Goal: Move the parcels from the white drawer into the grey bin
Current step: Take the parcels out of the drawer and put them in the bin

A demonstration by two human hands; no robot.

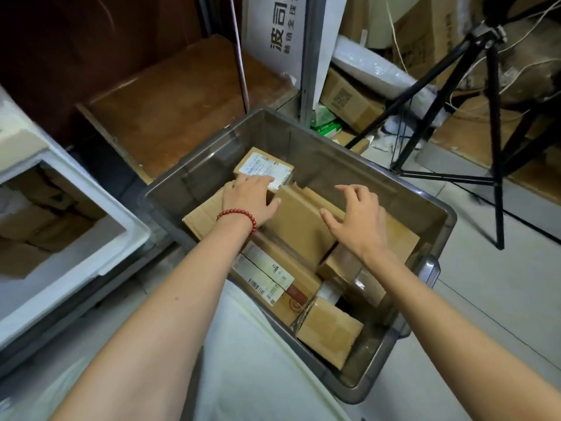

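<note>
Your arms: both forearms reach in from the bottom edge, over the bin.
Grey bin (449, 214): on the floor in front of you, with several cardboard parcels stacked unevenly inside.
White drawer (121, 238): at your left, open; brown parcels (45, 220) lie inside, too blurred to count.
Flat parcel (303, 221): mid-bin, tilted across the others.
Labelled parcel (264, 167): at the bin's far side.
Right hand (358, 221): fingers spread and loose over the flat parcel, gripping nothing.
Left hand (249, 199): fingers straight, resting on the labelled parcel, gripping nothing.
Progress: partly done, I judge; you have more drawer trips ahead.
</note>
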